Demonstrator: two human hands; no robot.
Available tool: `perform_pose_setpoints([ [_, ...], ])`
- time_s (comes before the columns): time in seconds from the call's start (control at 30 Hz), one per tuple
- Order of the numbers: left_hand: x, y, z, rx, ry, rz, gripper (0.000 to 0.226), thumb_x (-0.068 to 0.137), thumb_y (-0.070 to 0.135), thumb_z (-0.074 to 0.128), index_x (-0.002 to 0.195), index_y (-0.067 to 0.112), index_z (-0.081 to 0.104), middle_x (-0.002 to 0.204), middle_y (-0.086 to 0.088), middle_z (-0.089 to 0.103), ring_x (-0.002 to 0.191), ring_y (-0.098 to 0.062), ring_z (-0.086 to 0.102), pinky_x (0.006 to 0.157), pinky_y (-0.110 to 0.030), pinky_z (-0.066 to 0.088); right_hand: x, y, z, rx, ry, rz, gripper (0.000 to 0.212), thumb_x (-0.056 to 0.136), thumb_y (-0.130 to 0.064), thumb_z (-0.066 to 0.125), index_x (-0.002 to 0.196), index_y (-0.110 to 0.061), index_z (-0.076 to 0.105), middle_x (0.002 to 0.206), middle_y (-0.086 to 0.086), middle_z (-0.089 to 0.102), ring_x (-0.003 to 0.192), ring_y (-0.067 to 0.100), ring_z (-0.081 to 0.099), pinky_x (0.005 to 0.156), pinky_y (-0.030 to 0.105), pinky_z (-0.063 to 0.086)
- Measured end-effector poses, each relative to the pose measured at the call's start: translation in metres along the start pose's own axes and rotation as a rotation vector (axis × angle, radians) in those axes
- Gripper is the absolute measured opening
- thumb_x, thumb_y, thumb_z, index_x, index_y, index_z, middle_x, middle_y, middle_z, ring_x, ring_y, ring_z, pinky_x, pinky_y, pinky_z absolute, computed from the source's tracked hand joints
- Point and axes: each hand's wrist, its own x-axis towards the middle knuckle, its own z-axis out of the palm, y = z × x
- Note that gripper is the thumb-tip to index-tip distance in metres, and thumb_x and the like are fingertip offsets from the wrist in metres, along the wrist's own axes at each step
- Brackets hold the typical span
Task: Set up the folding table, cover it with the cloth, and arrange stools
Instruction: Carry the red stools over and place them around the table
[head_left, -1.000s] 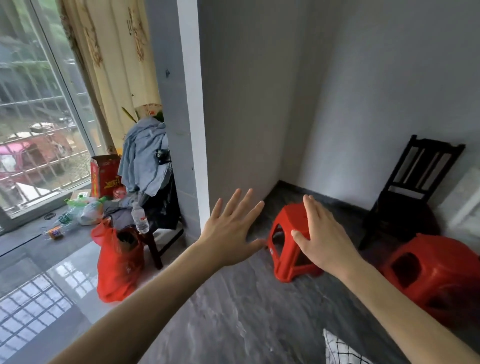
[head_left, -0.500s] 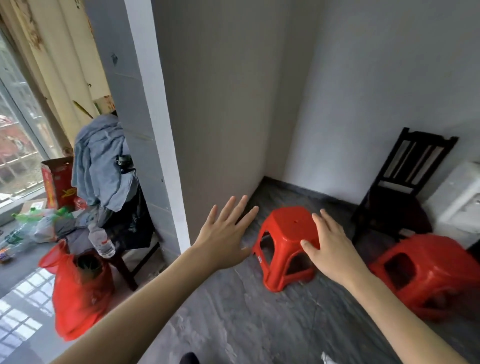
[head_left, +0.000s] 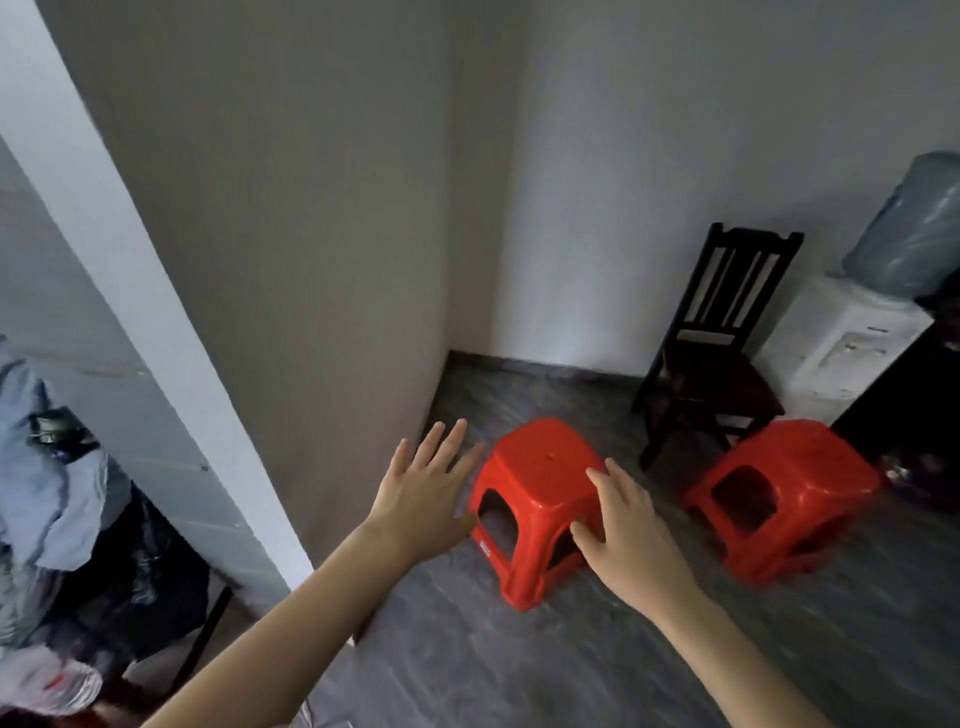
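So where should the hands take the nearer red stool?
By the seat edges of the stool, one hand from the left, the other from the right. It stands upright with a flat square seat, and both open hands already flank it.

Grey floor (head_left: 597, 670): two red stools (head_left: 540, 499), chair (head_left: 711, 374)

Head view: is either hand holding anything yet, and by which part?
Nothing is held. The left hand and right hand are open, reaching toward the nearer red stool, fingers spread, not gripping it.
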Motion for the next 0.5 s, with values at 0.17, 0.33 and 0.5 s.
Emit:
perform_pose_setpoints([
  [0.17,0.043,-0.016,0.025,-0.045,-0.055,0.091,0.081,0.09,0.055,0.047,0.154,0.033,0.002,0.162,0.003,-0.016,0.149,-0.021,-0.01,0.119,-0.05,0.005,0.019,0.003,0.014,-0.011,-0.026,0.093,0.07,0.092,-0.043,0.056,0.151,-0.022,0.024,0.162,0.003,0.013,0.146,0.02,0.02,0.112,0.035,0.029],
  [0.33,0.074,-0.031,0.042,-0.02,-0.082,0.162,0.084,0.088,0.056,0.052,0.154,0.033,0.005,0.162,0.003,-0.015,0.15,-0.021,-0.007,0.119,-0.051,0.009,0.042,0.014,0.02,-0.026,-0.039,0.172,0.071,0.092,-0.043,0.057,0.151,-0.02,0.025,0.162,0.006,0.014,0.146,0.023,0.02,0.114,0.038,0.029],
  [0.5,0.11,-0.035,0.05,-0.029,-0.104,0.191,0.083,0.088,0.055,0.052,0.154,0.035,0.007,0.162,0.002,-0.015,0.15,-0.021,-0.008,0.119,-0.051,0.009,0.069,0.023,0.028,-0.013,-0.045,0.225,0.07,0.093,-0.043,0.056,0.151,-0.022,0.023,0.162,0.005,0.012,0.147,0.023,0.018,0.113,0.041,0.028],
])
